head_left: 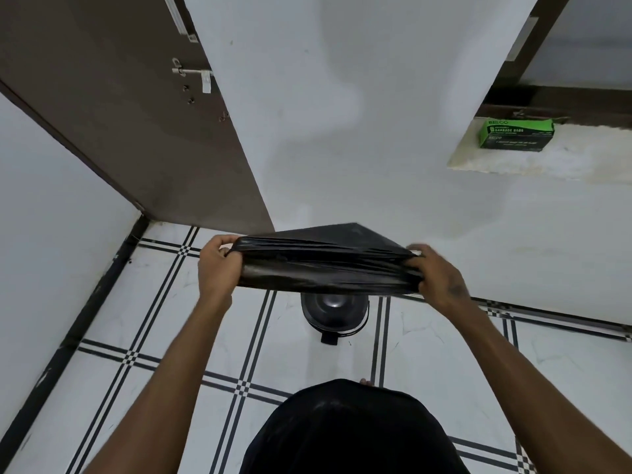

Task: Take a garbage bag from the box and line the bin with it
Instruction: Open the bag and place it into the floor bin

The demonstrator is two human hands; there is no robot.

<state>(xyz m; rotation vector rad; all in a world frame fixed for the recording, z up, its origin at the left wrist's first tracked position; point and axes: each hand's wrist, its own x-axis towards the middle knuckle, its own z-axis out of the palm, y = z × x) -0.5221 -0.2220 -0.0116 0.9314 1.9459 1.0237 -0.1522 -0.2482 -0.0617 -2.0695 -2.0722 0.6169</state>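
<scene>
Clamped on opposite ends of the black garbage bag [325, 265], my left hand [219, 265] and right hand [439, 278] should part its mouth above the bin [333, 311] before lowering.

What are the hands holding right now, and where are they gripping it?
Both hold the black garbage bag stretched between them: the left hand grips its left end, the right hand its right end, above the bin.
</scene>
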